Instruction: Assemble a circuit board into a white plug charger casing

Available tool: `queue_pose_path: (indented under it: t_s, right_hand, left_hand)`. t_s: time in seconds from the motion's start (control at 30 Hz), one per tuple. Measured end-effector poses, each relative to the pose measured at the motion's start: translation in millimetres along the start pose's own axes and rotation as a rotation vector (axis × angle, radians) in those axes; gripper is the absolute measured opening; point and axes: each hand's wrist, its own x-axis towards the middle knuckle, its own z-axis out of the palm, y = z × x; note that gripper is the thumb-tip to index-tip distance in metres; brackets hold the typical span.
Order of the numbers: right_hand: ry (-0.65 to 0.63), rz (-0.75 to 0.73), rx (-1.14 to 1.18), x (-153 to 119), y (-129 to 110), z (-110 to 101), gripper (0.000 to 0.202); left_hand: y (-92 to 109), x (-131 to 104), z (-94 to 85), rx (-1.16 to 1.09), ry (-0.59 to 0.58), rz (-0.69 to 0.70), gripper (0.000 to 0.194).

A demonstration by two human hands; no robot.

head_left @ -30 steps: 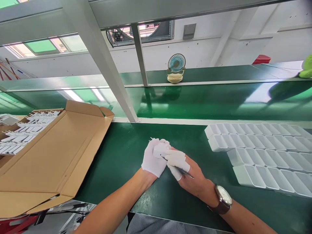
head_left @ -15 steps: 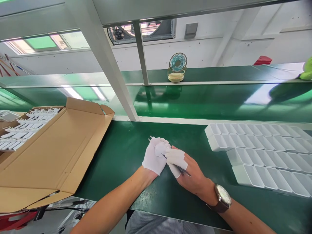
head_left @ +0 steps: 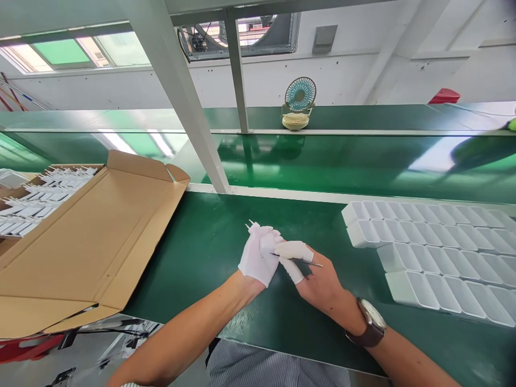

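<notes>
My left hand (head_left: pixel 258 260), in a white glove, is turned palm up with its fingers curled around a smooth white rounded piece (head_left: pixel 266 245). Two thin white prongs (head_left: pixel 250 223) stick out past its fingertips; whether they belong to that piece is hidden. In my right hand (head_left: pixel 312 271), white covers sheathe some fingers, which pinch a thin dark pair of tweezers (head_left: pixel 302 262). The tweezers' tip lies at the white piece in the left palm. Both hands are over the green table, close together.
A cardboard box (head_left: pixel 108 215) on the left has its flap spread across the table and holds rows of white pronged parts (head_left: pixel 60 185). White compartment trays (head_left: pixel 407 287) stand at right. A slanted grey post (head_left: pixel 189 107) rises behind the hands; a small fan (head_left: pixel 299 102) sits on the far ledge.
The tweezers have swung from a steep slant to lying nearly flat, and my right hand's fingers have shifted around them. The left hand keeps its hold; the whole view has moved slightly.
</notes>
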Motion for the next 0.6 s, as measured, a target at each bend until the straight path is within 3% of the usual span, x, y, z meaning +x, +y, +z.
queue_pose_path:
  t_s: [0.17, 0.37, 0.5, 0.6]
  right_hand:
    - [-0.026, 0.021, 0.055, 1.7, 3.8, -0.8, 0.022]
    - [-0.036, 0.103, 0.079, 4.0, 4.6, -1.9, 0.023]
    - [0.090, 0.063, 0.131, 3.7, 0.6, -8.5, 0.024]
    - [0.205, 0.074, 0.118, 3.7, 2.1, -14.1, 0.024]
  left_hand:
    - [-0.2, 0.9, -0.9, 0.022, 0.064, 0.000, 0.022]
    - [0.6, 1.4, 2.1, 0.033, 0.035, 0.044, 0.021]
    - [8.2, 2.7, 6.9, -0.080, -0.010, -0.028, 0.024]
    - [15.1, 4.6, 8.0, -0.160, 0.068, 0.007, 0.022]
